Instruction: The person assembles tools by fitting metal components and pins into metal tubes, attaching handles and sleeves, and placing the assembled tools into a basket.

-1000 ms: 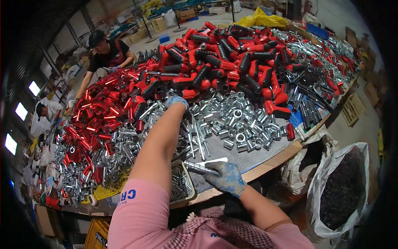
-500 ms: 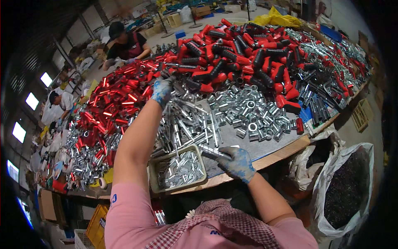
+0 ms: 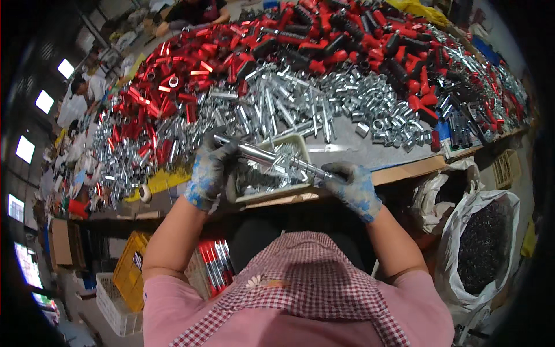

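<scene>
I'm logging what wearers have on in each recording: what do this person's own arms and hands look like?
The left hand and right hand wear gloves mottled pale blue and whitish, with dark grey fingers. The forearms are bare below short, pink sleeves.

This is a workshop. Lots of shiny metal tubes (image 3: 376, 95) and red and black handles (image 3: 347, 28) cover a big table (image 3: 376, 155), with sacks (image 3: 452, 243) beside it.

Dark lettering (image 3: 137, 260) on yellow crate (image 3: 125, 279)
</scene>
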Demonstrator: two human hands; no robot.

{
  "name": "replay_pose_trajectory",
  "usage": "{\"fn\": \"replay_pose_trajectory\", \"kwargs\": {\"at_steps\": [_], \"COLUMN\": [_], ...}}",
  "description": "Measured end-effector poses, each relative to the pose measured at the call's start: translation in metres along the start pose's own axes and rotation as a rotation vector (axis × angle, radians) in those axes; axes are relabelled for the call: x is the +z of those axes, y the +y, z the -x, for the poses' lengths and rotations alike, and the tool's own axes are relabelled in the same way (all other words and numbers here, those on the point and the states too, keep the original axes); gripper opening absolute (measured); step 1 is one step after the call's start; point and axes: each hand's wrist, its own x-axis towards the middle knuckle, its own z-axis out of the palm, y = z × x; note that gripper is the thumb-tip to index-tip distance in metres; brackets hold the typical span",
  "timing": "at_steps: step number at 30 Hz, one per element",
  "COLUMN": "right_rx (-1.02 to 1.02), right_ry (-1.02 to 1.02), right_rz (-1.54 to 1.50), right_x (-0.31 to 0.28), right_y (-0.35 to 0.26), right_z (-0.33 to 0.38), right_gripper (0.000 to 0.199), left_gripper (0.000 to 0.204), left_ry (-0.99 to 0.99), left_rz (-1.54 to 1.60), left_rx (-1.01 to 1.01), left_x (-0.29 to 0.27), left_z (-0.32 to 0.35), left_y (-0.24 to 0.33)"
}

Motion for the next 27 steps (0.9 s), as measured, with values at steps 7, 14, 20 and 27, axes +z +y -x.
{"fn": "replay_pose_trajectory", "kwargs": {"at_steps": [7,14,20,27], "right_rx": [0.061,0.331,0.115,0.285], "right_ry": [-0.261,-0.473,-0.521,-0.559], "right_rz": [-0.06,-0.208,-0.259,-0.209], "right_x": [0.025,0.033,0.078,0.071], "right_y": [-0.016,-0.032,-0.01,-0.01], "right_z": [0.025,0.037,0.048,0.05], "right_gripper": [0.038,0.033,0.053,0.037], "left_gripper": [0.042,0.026,0.034,0.037], "left_ry": [-0.213,-0.472,-0.278,-0.395], "left_rz": [0.139,-0.038,-0.419,-0.641], "left_rx": [-0.252,-0.248,0.09,0.33], "left_x": [-0.031,-0.049,-0.003,0.004], "left_z": [0.063,0.068,0.104,0.092], "left_y": [-0.035,-0.025,-0.068,-0.065]}}
